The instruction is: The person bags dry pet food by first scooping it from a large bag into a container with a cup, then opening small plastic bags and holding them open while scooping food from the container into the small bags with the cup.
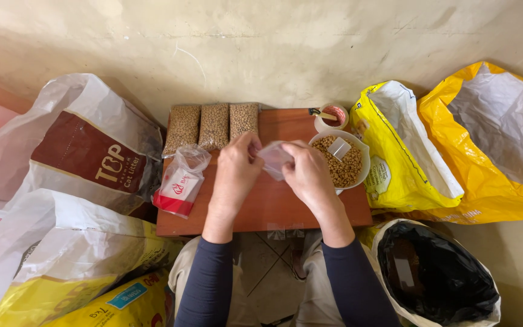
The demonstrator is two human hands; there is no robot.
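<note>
Small clear plastic bag point(275, 158) was above desk point(273, 206), pinched between left hand point(236, 166) and right hand point(307, 172). Both hands clamped on bag edges. Bag looked empty, very light, soft, slippery; best taken at mouth rim. Bowl of pellets point(343, 166) stood just beside.

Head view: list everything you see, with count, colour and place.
Filled pellet bags: three, brown, board's far edge.
Board: one, reddish wood, centre.
Bowl of pellets: one, white, board's right.
Scoop: one, clear, in bowl.
Tape roll: one, red, behind bowl.
Pack of small bags: one, clear and red, board's left.
Sacks: several, yellow and white, both sides.
Black-lined sack: one, lower right.
Small bag: one, clear, between both hands.
Left hand, right hand: holding small bag.
</note>
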